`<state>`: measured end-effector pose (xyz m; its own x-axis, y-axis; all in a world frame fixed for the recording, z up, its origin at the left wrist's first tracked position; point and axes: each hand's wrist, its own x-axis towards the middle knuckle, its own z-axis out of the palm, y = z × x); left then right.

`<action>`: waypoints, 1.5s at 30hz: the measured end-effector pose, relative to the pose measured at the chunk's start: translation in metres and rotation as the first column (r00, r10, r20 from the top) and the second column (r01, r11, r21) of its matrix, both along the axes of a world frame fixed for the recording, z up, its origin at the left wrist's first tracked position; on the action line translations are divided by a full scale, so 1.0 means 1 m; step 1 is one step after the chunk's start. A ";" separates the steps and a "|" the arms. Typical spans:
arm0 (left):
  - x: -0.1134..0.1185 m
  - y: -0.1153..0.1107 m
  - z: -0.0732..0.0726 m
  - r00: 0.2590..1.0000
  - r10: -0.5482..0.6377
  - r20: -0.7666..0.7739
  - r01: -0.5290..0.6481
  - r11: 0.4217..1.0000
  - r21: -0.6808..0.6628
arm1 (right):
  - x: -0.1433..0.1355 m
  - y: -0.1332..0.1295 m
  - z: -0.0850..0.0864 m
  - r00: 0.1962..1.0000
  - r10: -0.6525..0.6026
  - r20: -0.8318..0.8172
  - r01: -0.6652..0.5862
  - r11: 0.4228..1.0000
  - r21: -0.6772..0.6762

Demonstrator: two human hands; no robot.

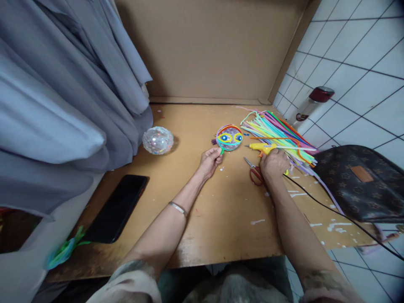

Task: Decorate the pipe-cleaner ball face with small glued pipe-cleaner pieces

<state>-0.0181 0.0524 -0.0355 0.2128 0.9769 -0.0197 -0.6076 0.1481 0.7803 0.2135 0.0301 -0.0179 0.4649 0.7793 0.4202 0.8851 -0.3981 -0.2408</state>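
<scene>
A round clear ornament point(229, 138) with blue eyes ringed in yellow, and a red and orange band on top, lies on the wooden table. My left hand point(211, 162) is closed in a pinch on a small green piece at its lower left edge. My right hand point(275, 163) is wrapped round a yellow glue gun point(261, 147), its nozzle pointing left toward the ornament. Red-handled scissors point(255, 174) lie just left of my right hand. Behind that hand is a pile of colourful pipe cleaners point(277, 130).
A clear ball point(158, 140) and a black phone point(116, 208) are on the left, near a grey curtain point(63, 84). At the right are a bottle point(311, 107), a dark patterned bag point(362, 183) and a black cord point(318, 198). Cardboard point(208, 50) stands behind.
</scene>
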 end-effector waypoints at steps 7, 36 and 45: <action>0.001 -0.003 0.001 0.996 -0.049 -0.077 0.051 0.998 0.030 | -0.043 -0.016 0.006 0.813 0.581 0.036 -0.561 0.766 0.314; -0.003 -0.007 0.000 0.853 -0.071 -0.518 0.210 0.954 0.215 | -0.065 -0.019 0.017 0.258 0.474 -0.842 -0.541 0.793 0.281; -0.003 -0.005 -0.001 0.797 -0.043 -0.603 0.235 0.941 0.243 | -0.063 -0.018 0.016 0.298 0.462 -0.835 -0.588 0.778 0.221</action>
<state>-0.0213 0.0470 -0.0368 0.3880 0.9169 0.0939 -0.0149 -0.0956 0.9953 0.1508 0.0116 -0.0021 -0.0035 1.0000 -0.0049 0.3168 -0.0035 -0.9485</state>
